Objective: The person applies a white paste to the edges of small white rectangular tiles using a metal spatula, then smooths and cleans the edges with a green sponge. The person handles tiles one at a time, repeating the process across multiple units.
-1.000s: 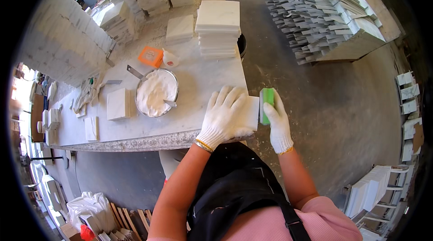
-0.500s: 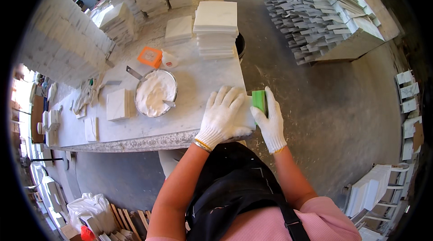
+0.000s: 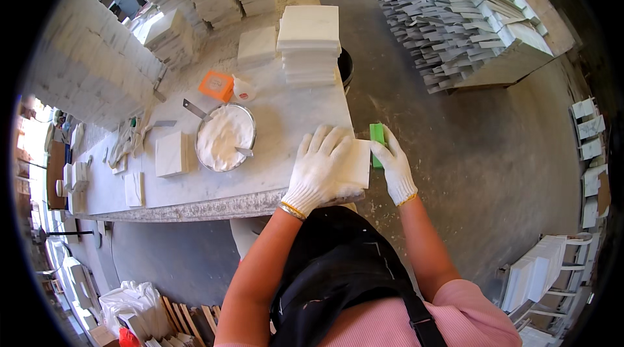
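From here, the white tile [image 3: 356, 168] lies right of the metal bowl [image 3: 255, 128], the left hand [image 3: 317, 165] spread flat on it. Farther right of the bowl, the right hand [image 3: 394, 166] grips the green block [image 3: 377, 145]. The tile looks stiff, smooth, chip-prone; the block seems light, best pinched by its long sides.
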Motion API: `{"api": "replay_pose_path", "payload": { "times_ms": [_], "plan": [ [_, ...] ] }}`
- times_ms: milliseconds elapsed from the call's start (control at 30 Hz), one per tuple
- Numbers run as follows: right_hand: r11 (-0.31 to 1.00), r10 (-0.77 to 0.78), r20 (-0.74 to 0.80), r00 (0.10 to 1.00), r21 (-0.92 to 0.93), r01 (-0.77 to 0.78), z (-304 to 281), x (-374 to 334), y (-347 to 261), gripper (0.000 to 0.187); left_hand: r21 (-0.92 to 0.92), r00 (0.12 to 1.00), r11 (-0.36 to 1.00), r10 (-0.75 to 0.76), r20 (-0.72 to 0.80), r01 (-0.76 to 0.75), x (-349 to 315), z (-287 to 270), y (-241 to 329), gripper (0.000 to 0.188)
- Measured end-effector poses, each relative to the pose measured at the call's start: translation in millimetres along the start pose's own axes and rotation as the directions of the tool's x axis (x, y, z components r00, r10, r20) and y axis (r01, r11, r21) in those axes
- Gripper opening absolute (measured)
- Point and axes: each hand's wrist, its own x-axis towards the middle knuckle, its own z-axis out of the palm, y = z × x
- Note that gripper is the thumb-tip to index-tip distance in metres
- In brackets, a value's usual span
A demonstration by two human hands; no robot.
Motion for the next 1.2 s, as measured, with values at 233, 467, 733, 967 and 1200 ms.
{"api": "replay_pose_path", "payload": {
  "times_ms": [233, 467, 733, 967, 1200],
  "plan": [
    [0.974, -0.007, -0.088, 0.996, 0.226, 0.027, 17, -34, -18, 0.068, 0.017, 1.0, 1.0, 0.012, -0.019, -0.011, -1, 9, -5, 0.085],
    [0.938, 0.111, -0.027, 0.993, 0.332, -0.096, 14, -5, 3, 0.069, -0.012, 1.0, 1.0, 0.005, -0.031, -0.005, 0, 5, -3, 0.082],
    [0.995, -0.06, -0.094, 0.994, 0.073, 0.067, 20, -33, -12, 0.07, -0.009, 0.998, 1.0, 0.021, -0.061, -0.022, 0, 6, -3, 0.082],
    [0.997, -0.069, -0.046, 0.997, 0.028, 0.07, 15, -22, -7, 0.072, -0.001, 0.998, 1.0, 0.007, -0.057, -0.007, -1, 5, -3, 0.085],
    [0.916, -0.203, -0.065, 0.977, -0.365, 0.166, 16, -15, -16, 0.074, -0.014, 0.999, 1.0, 0.009, -0.037, -0.01, 0, 4, -1, 0.084]
  ]
}}
